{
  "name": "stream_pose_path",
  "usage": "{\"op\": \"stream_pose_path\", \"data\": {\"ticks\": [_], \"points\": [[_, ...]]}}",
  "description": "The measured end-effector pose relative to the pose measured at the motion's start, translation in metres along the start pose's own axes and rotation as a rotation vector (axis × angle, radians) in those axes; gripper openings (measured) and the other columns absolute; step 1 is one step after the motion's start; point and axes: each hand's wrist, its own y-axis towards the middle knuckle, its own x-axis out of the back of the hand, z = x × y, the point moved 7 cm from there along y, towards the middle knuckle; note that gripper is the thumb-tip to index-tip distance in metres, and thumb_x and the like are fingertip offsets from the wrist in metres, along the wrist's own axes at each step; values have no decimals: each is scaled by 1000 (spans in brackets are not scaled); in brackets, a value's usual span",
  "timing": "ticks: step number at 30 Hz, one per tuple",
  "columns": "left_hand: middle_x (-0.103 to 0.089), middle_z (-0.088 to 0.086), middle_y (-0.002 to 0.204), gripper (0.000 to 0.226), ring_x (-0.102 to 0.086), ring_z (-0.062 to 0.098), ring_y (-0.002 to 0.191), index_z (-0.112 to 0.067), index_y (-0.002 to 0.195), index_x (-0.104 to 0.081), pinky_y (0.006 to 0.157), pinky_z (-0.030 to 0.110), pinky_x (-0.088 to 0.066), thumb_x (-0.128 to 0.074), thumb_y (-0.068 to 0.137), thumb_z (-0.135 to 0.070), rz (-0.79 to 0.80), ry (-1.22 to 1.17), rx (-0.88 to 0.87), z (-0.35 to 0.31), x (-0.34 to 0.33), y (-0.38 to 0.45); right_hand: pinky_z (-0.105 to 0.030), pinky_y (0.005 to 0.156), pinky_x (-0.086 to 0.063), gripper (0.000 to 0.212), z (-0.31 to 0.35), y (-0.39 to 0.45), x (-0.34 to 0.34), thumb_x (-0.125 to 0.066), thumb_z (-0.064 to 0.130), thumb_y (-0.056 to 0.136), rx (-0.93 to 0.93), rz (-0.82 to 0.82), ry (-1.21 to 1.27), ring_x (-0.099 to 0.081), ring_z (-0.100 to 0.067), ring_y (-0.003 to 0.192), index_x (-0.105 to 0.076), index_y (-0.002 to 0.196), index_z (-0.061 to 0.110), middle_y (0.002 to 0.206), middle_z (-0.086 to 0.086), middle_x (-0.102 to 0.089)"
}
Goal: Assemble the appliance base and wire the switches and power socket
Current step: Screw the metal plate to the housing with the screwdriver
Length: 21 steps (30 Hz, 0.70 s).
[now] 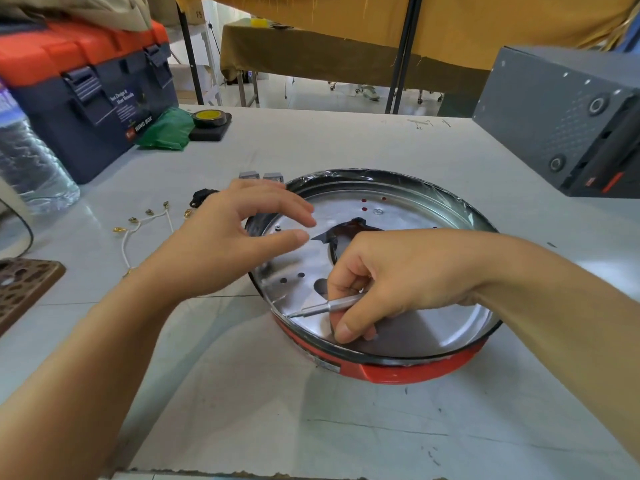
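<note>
The round appliance base (408, 370), red outside with a shiny metal plate inside, lies on the white table (263, 410). My right hand (391, 282) holds a slim silver screwdriver (329, 306), its tip at the plate's near-left rim. My left hand (225, 237) hovers over the base's left edge with relaxed fingers and holds nothing. White wires with brass terminals (145, 220) lie to the left of the base. A black socket part (202, 197) and two grey switches (261, 175) lie behind my left hand.
A blue and orange toolbox (93, 98) stands at the back left with a green bag (166, 129) and a tape roll (209, 118) beside it. A grey box (561, 109) sits at the back right. A plastic bottle (31, 161) and a brown perforated piece (20, 285) are at the left edge.
</note>
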Motion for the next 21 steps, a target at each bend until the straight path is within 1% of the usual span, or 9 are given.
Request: {"op": "stream_pose_path", "data": {"ticks": [2, 4, 6, 7, 11, 13, 15, 18, 21], "points": [[-66, -27, 102, 24, -54, -9, 107, -38, 90, -71, 88, 5, -39, -60, 72, -49, 119, 7, -25, -9, -4, 2, -17, 47, -33, 13, -1, 0, 1, -72, 14, 80, -7, -1, 4, -45, -10, 54, -70, 77, 2, 54, 2, -60], [-67, -26, 100, 25, -60, -3, 99, -38, 90, -72, 88, 23, -49, -61, 73, -53, 253, 38, -35, -17, -11, 3, -17, 46, -32, 16, -1, 0, 1, -72, 13, 80, -10, -8, 7, -44, -11, 55, -70, 80, -2, 54, 3, -60], [-68, -23, 98, 19, -65, 8, 92, -36, 91, -72, 84, 37, -52, -66, 79, -48, 368, 79, -54, -23, -19, 4, -17, 46, -32, 16, -2, 1, 2, -72, 14, 79, -15, -15, -4, -44, -11, 54, -70, 79, -1, 53, 3, -60], [-69, -21, 96, 15, -65, 12, 89, -34, 91, -73, 82, 38, -50, -67, 80, -43, 403, 100, -72, -25, -22, 4, -16, 45, -32, 14, -2, 2, 2, -73, 15, 78, -17, -20, -13, -44, -9, 52, -70, 77, 1, 53, 4, -59], [-71, -14, 91, 13, -65, 14, 84, -31, 91, -74, 81, 36, -48, -65, 82, -28, 462, 132, -124, -30, -30, 6, -14, 45, -33, 10, -3, 1, 2, -74, 17, 77, -12, -42, -44, -45, -3, 49, -70, 69, 12, 51, 7, -58], [-72, -12, 91, 11, -65, 13, 86, -29, 91, -74, 84, 36, -48, -67, 84, -24, 468, 99, -127, -30, -32, 6, -17, 50, -35, 11, -3, -1, 2, -74, 19, 77, -1, -45, -46, -47, -5, 53, -70, 70, 12, 56, 3, -60], [-72, -13, 92, 11, -65, 9, 89, -28, 91, -74, 85, 29, -48, -68, 83, -24, 477, 67, -113, -28, -33, 7, -26, 58, -37, 14, -3, -3, 4, -73, 21, 79, 7, -47, -19, -49, -11, 60, -69, 76, 8, 63, -4, -62], [-72, -13, 90, 10, -65, 2, 89, -25, 90, -74, 79, 7, -41, -68, 83, -21, 470, 44, -119, -28, -32, 8, -17, 52, -35, 14, -6, -11, 12, -65, 23, 87, 20, -64, 50, -44, -10, 56, -65, 90, 9, 60, 0, -59], [-71, -17, 90, 13, -65, 1, 87, -27, 93, -74, 77, 10, -44, -68, 82, -28, 417, 45, -127, -25, -23, 10, -17, 48, -31, 13, -10, -25, 22, -53, 12, 94, 73, -75, 159, -37, -8, 49, -54, 103, 21, 64, 2, -62]]}}
